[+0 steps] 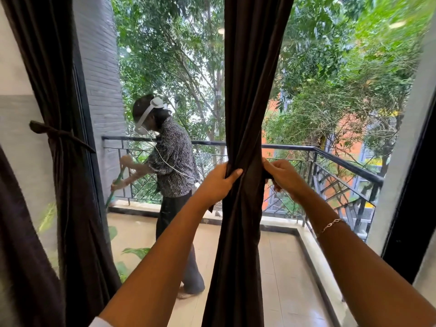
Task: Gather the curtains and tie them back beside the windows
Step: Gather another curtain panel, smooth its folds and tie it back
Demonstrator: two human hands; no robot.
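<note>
Both hands grip the middle curtain [247,90], bunched into a rope mid-window [415,208]: the left hand [218,182] wraps it, the right hand [285,177] pinches its edge. Gathering looks done; binding should follow. The left curtain [70,185] hangs tied. Outside, a person [174,161] sweeps by the railing [330,152], well clear.

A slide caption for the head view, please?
Left hand and right hand grip the middle curtain; the left curtain hangs tied back.

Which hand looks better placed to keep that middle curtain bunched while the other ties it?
Left, probably. The left hand wraps round the gathered middle curtain; the right hand only pinches fabric at its edge, so it seems freer.
</note>
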